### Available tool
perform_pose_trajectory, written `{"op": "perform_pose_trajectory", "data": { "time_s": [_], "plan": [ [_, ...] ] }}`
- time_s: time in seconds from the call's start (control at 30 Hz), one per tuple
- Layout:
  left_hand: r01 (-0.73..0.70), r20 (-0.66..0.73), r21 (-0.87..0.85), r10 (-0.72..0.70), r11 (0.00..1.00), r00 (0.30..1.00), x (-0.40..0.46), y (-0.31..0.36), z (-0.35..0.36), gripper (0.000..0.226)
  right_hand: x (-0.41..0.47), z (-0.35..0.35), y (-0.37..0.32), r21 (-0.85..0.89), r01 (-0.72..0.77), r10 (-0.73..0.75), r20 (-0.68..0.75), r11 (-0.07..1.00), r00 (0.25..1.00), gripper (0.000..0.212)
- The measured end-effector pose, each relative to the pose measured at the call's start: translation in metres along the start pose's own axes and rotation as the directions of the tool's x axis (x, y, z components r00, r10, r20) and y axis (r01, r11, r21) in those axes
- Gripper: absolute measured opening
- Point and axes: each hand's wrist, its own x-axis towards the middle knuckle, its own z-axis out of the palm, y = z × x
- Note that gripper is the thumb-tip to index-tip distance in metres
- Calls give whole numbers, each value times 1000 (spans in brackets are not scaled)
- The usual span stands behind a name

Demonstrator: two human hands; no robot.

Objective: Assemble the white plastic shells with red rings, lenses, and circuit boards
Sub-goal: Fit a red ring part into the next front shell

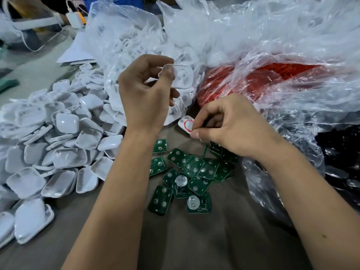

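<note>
My left hand (145, 94), raised above the desk, pinches a rounded-square white plastic shell (182, 76) between thumb and fingers, its hollow, glossy inside turned toward me. My right hand (229, 123), lower and nearer the desk, pinches a second white plastic shell (185, 122) with thumb and forefinger; a thin red ring (188, 125) sits in its round recess. Just below both hands, a loose scatter of green rounded-square circuit boards (187, 172) lies on the dull grey-brown desk (194, 240), some showing silver dome contacts, two showing a round metallic coin cell. To my left, a heap of smooth white shells (58, 145) spills across the desk. Beyond my hands, crinkled clear plastic bags (253, 36) hold more white shells, and one holds a mass of red rings (243, 80). At far right, a bag of dark round parts (342, 168) is too dim to identify.
</note>
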Motion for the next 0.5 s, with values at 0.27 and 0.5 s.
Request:
{"op": "perform_pose_trajectory", "data": {
  "time_s": [0.27, 0.5],
  "plan": [
    [253, 198, -265, -204, 930, 959, -12, 7, 14, 12, 2, -2, 2, 21, -4, 4, 0, 1000, 1000, 14],
    [289, 203, -193, -250, 938, 947, -15, -3, 9, 13, 3, -7, 4, 245, 16, 47, -252, 969, 967, 14]
  ]
}}
